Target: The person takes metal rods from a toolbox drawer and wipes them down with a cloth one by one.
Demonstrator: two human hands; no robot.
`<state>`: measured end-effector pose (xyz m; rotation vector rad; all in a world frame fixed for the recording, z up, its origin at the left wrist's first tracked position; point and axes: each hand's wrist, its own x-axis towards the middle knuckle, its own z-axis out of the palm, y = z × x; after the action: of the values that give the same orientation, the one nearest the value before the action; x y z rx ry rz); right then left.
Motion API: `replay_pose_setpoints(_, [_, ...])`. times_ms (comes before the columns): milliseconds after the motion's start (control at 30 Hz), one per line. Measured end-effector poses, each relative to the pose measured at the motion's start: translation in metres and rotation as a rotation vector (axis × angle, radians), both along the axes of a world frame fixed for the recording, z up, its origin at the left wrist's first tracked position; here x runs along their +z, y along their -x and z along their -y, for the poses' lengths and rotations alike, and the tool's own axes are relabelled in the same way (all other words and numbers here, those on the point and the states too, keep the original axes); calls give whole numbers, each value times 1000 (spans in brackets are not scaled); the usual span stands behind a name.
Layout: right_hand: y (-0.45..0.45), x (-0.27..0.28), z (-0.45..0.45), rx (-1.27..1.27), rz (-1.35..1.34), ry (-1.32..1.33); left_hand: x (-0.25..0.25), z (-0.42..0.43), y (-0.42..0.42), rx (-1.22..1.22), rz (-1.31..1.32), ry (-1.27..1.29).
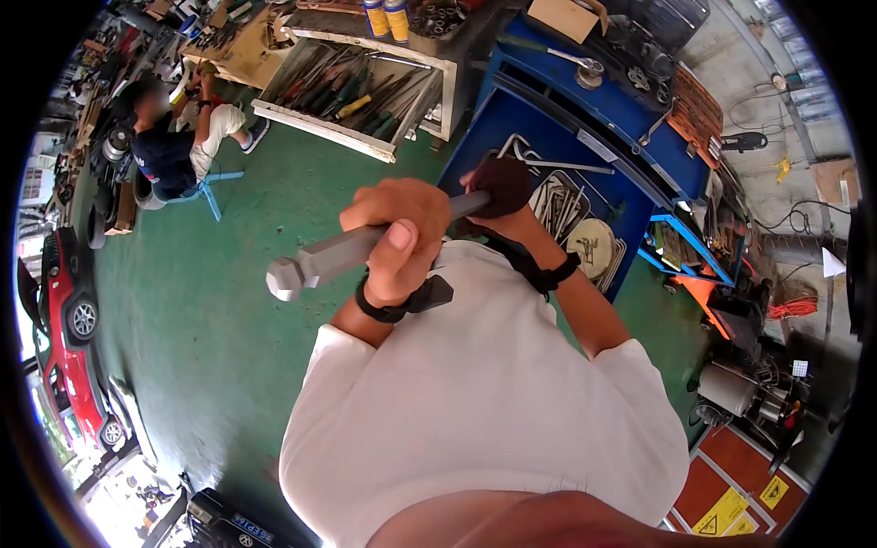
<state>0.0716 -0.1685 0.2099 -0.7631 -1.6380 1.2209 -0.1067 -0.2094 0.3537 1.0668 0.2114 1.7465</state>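
Nr blue drawer point(514, 111), bar point(343, 253) w/ cloth point(507, 185) hiding one end

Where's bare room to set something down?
Widest: green floor between the red car and left hand. The blue drawer has a bare patch above its long metal rod but is crowded below; the white drawer is packed.

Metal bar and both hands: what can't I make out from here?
All in the head view:
- Metal bar's other end: hidden by the dark cloth and right hand.
- Bar's middle: covered by the left hand.
- Part of the right hand's grip: covered by the cloth.
- Print on the yellow cans: too small.
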Motion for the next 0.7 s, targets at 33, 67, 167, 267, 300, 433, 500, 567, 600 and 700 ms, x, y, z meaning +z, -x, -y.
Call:
replay_pose_setpoints(33, [-1,-4,-3,-41,157,-151,1,1,-2,27,7,-2])
replay_pose_setpoints(67, [-3,-9,-3,-63,168,-126,0,-1,-3,31,2,1])
replay_pose_setpoints(167, [1,32,-3,-98,434,-266,-4,-11,-14,59,-47,66])
replay_pose_setpoints(267, [8,53,-3,-19,65,-106,-14,-21,-28,86,-310,229])
replay_pose_setpoints(300, [11,56,-3,-27,61,-256,-14,-21,-32,77,-312,228])
replay_pose_setpoints(433, [6,45,5,54,62,-37,-14,-13,-38,61,-300,143])
replay_pose_setpoints(500, [-4,43,-3,140,13,25,-13,-11,-33,109,-315,-102])
replay_pose_setpoints(567, [-12,28,-11,99,-14,-86,-6,-9,-24,121,-340,-191])
replay_pose_setpoints(600, [-6,22,-13,8,-30,-197,-6,-7,-20,100,-210,-118])
replay_pose_setpoints(700, [-13,18,-20,-134,338,-317,1,-5,-25,89,30,-28])
